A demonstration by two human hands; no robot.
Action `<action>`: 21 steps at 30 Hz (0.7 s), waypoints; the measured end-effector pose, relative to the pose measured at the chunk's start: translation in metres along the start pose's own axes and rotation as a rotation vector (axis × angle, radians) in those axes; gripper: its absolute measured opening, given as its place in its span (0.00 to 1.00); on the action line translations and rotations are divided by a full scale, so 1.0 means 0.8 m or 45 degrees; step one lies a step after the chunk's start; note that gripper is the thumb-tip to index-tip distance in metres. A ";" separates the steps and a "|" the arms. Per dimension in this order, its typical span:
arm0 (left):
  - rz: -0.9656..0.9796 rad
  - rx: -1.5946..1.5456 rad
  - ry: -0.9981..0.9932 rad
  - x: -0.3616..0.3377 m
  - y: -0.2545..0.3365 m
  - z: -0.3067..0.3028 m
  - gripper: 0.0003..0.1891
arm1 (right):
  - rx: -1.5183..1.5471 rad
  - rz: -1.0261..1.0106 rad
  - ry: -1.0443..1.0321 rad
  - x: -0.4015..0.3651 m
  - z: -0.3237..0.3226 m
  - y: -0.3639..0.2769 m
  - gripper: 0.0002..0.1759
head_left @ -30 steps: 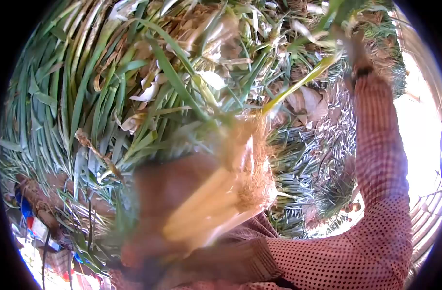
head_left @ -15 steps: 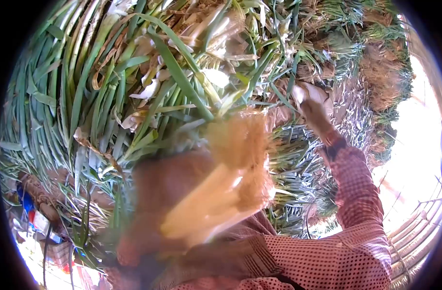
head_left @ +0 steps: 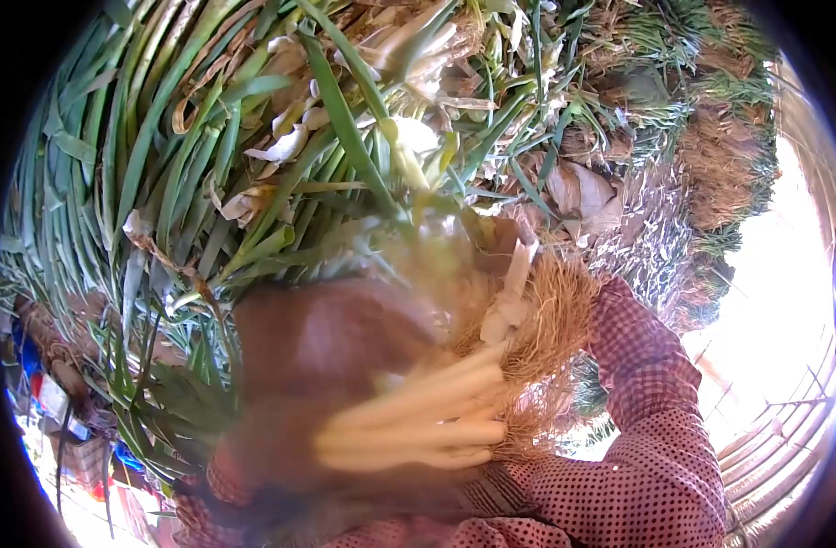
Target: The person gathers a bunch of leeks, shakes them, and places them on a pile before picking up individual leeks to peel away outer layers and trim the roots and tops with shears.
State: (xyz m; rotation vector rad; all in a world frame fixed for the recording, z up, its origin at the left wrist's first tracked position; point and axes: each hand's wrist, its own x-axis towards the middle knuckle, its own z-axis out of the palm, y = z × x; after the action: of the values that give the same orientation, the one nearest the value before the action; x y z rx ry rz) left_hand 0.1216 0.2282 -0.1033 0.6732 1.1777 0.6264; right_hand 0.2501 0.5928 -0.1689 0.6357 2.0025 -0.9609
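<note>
Left hand point(head_left: 331, 352) seemingly grips the blurred onion bunch point(head_left: 418, 425)

Ground point(head_left: 642, 219): a grey patch shows at 2 o'clock; the rest is covered.
Onion heap point(head_left: 162, 164): long green leaves spread from 9 to 12 o'clock.
Husks point(head_left: 578, 192): dry and pale, at 1 o'clock, touching the heap.
Rooty bundles point(head_left: 719, 173): piled at 2 o'clock.
</note>
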 end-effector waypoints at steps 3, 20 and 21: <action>-0.059 0.080 0.054 -0.005 0.002 -0.003 0.38 | -0.085 0.001 0.061 0.004 -0.020 -0.001 0.16; -0.051 0.087 0.037 -0.003 0.005 0.004 0.30 | -0.414 0.102 1.205 0.147 -0.386 0.120 0.23; -0.053 0.087 0.024 -0.006 0.005 0.006 0.30 | -0.206 0.012 1.040 0.134 -0.385 0.109 0.29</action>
State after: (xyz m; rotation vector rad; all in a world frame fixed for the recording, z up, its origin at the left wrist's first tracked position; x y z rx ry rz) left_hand 0.1246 0.2262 -0.0961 0.7005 1.2324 0.5607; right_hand 0.1149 0.9021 -0.1744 1.0583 2.7404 -0.5516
